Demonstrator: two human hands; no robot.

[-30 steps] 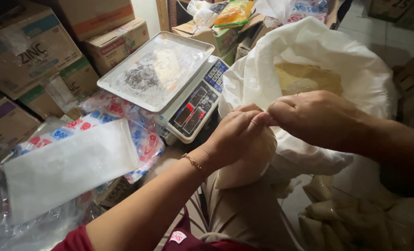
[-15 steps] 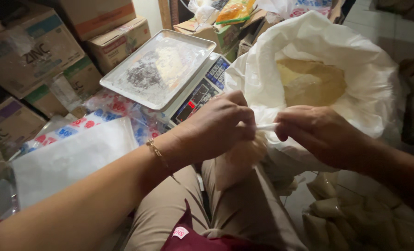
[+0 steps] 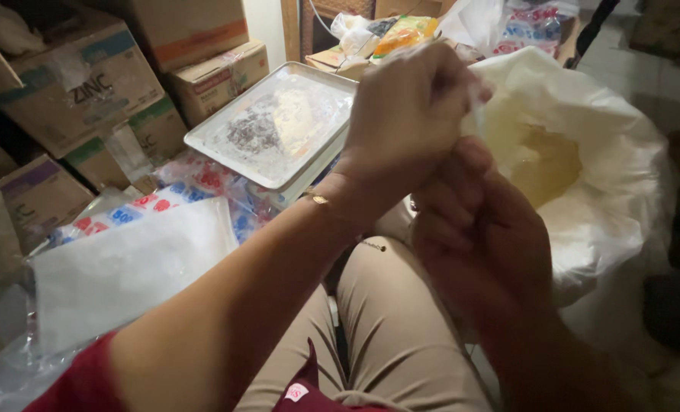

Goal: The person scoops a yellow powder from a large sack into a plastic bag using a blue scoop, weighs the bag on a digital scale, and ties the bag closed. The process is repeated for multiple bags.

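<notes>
My left hand (image 3: pixel 408 114) is raised high and pinches the twisted neck of a small clear plastic bag (image 3: pixel 478 97), pulling it upward. My right hand (image 3: pixel 477 236) sits just below, its fingers closed around the same bag, which they mostly hide. Both hands are over my lap, in front of a large white sack (image 3: pixel 614 145) that stands open with yellowish grain (image 3: pixel 546 164) inside. A thin bracelet circles my left wrist.
A digital scale with a metal tray (image 3: pixel 271 126) stands left of the sack. A stack of clear plastic bags (image 3: pixel 126 267) lies at the left on printed packets (image 3: pixel 195 179). Cardboard boxes (image 3: pixel 88 76) line the back left. More bags and packets sit behind the sack.
My left hand has risen from lap height to well above the scale, drawing the bag's neck up. My right hand has shifted under it and closed around the bag.
</notes>
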